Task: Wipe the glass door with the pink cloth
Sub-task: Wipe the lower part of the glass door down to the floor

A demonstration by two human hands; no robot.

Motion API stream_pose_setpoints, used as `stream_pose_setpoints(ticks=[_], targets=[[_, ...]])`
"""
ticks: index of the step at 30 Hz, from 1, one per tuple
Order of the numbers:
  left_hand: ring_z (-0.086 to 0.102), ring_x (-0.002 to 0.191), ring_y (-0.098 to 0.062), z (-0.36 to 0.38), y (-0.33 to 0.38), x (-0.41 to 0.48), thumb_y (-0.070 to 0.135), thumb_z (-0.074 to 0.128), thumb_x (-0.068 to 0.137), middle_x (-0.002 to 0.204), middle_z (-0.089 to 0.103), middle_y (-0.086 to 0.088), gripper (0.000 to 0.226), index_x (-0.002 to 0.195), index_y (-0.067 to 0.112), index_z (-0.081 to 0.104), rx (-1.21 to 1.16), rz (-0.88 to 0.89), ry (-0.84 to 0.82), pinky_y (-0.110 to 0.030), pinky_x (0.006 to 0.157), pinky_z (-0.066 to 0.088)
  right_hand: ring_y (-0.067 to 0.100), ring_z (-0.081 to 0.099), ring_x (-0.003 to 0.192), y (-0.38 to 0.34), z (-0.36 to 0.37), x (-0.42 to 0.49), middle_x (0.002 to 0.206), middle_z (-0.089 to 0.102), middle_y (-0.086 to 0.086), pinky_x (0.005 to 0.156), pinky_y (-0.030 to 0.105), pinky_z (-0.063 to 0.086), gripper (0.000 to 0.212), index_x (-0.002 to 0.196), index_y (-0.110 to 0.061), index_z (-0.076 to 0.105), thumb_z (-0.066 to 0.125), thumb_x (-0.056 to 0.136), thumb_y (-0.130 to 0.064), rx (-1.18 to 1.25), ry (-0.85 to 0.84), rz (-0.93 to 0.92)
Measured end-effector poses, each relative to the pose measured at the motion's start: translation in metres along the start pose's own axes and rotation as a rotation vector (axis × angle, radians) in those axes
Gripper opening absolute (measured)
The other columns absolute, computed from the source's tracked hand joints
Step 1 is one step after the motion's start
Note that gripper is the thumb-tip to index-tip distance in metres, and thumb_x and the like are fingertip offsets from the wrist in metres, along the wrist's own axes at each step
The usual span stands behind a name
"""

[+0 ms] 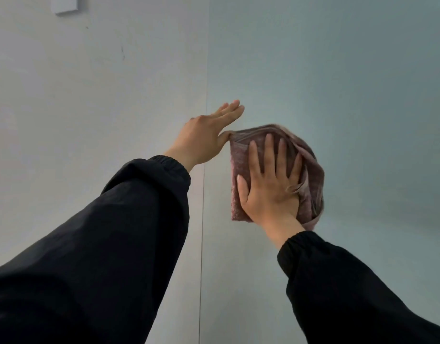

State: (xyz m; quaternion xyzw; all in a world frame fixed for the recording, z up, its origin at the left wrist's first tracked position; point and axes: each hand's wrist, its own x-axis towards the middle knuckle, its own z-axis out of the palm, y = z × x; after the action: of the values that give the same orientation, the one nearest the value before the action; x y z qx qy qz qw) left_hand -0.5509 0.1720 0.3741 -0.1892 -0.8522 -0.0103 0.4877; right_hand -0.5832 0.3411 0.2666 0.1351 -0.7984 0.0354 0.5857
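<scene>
Half hidden beneath right hand (271, 187), flat with fingers spread: folded pink textured cloth (311, 175), pressed against frosted blue-grey glass door (350, 83). Beside it, left hand (206, 137), fingers straight, thumb touching cloth corner.

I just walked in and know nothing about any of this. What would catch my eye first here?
Mid-frame, the right hand presses a crumpled pink cloth flat against the blue-green glass door, fingers spread. Just to its upper left, the left hand lies with straight fingers near the door's edge, its thumb touching the cloth's top corner. Two black sleeves reach up from the bottom corners.
</scene>
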Motion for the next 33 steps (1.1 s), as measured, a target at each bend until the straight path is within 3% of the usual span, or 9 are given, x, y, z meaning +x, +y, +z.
stream_pose_setpoints(ticks=[8, 12, 21, 30, 33], targets=[[0.019, 0.143, 0.002, -0.002, -0.002, -0.001, -0.001, 0.038, 0.093, 0.154, 0.027, 0.019, 0.064, 0.147, 0.033, 0.036, -0.210, -0.026, -0.025, -0.021, 0.117, 0.018, 0.033, 0.010, 0.146, -0.079, 0.024, -0.020, 0.160, 0.018, 0.014, 0.114, 0.053, -0.009, 0.066, 0.153, -0.017, 0.025, 0.040, 0.095, -0.043, -0.006, -0.041, -0.191], [0.019, 0.143, 0.001, -0.003, -0.007, 0.002, -0.004, 0.036, 0.094, 0.155, 0.027, 0.017, 0.064, 0.148, 0.030, 0.036, -0.215, 0.009, -0.033, -0.014, 0.113, 0.015, 0.031, 0.010, 0.146, -0.085, 0.031, -0.018, 0.160, 0.019, 0.012, 0.115, 0.055, 0.002, 0.066, 0.154, -0.016, 0.025, 0.045, 0.095, -0.039, 0.010, -0.040, -0.208], [0.017, 0.145, -0.003, -0.001, -0.006, -0.002, 0.025, 0.049, 0.100, 0.157, 0.023, 0.014, 0.054, 0.150, 0.030, 0.031, -0.140, 0.043, -0.020, -0.029, 0.117, 0.022, 0.028, 0.016, 0.146, -0.028, 0.010, -0.032, 0.161, 0.018, 0.006, 0.115, 0.051, 0.004, 0.069, 0.154, -0.024, 0.023, 0.042, 0.093, -0.050, -0.033, -0.082, -0.264], [0.012, 0.146, -0.001, 0.013, -0.003, -0.004, 0.039, 0.055, 0.096, 0.158, 0.019, 0.016, 0.062, 0.151, 0.032, 0.027, -0.154, -0.003, 0.024, -0.034, 0.117, 0.026, 0.030, 0.021, 0.145, 0.065, -0.006, -0.049, 0.159, 0.023, 0.008, 0.116, 0.053, 0.006, 0.071, 0.153, -0.026, 0.027, 0.046, 0.089, -0.051, -0.104, -0.015, -0.123], [0.009, 0.147, -0.004, 0.019, 0.002, -0.007, 0.042, 0.057, 0.095, 0.159, 0.015, 0.015, 0.068, 0.152, 0.030, 0.023, -0.165, -0.013, 0.026, -0.032, 0.118, 0.017, 0.030, 0.018, 0.146, 0.062, -0.002, -0.052, 0.160, 0.019, 0.007, 0.116, 0.055, 0.004, 0.072, 0.154, -0.026, 0.023, 0.042, 0.089, -0.051, -0.079, -0.012, -0.084]])
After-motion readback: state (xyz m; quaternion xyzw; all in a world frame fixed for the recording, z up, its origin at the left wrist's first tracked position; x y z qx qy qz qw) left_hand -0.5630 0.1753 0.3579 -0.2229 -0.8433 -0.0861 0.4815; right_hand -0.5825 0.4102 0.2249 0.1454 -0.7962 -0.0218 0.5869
